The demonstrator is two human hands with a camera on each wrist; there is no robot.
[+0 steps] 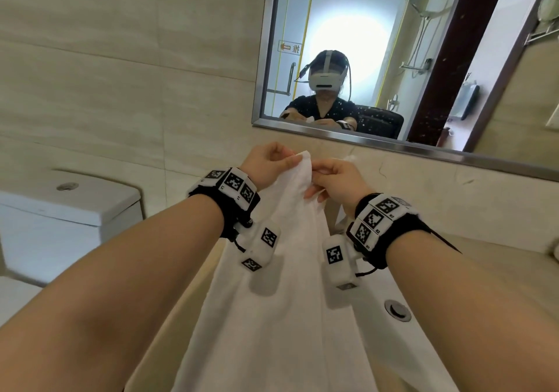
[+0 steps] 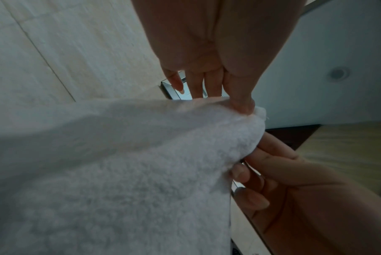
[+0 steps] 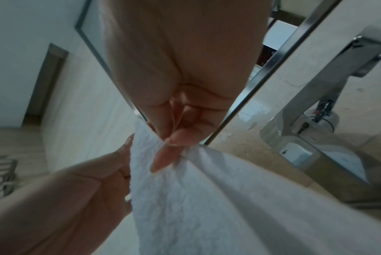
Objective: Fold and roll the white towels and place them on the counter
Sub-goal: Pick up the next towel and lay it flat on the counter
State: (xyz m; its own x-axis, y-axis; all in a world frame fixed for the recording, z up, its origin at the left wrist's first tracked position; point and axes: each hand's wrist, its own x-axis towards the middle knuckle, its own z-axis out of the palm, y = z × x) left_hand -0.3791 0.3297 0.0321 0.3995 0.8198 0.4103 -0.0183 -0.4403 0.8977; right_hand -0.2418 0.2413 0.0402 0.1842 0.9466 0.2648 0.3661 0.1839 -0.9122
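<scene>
A white towel (image 1: 284, 301) hangs down in front of me, held up in the air by its top end over the beige counter (image 1: 472, 228). My left hand (image 1: 269, 161) pinches the top corner of the towel from the left. My right hand (image 1: 329, 177) pinches the towel's edge just beside it, from the right. The two hands almost touch. In the left wrist view my left hand (image 2: 239, 101) has its thumb on the towel (image 2: 119, 172) and my right hand (image 2: 272, 172) grips the hem below. In the right wrist view my right hand (image 3: 172, 138) pinches the towel (image 3: 196, 198).
A white sink basin with a metal overflow ring (image 1: 397, 310) lies under the towel at the right. A steel-framed mirror (image 1: 378, 59) hangs on the tiled wall ahead. A white toilet tank (image 1: 66, 207) stands at the left. A metal faucet (image 3: 329, 82) rises at the right.
</scene>
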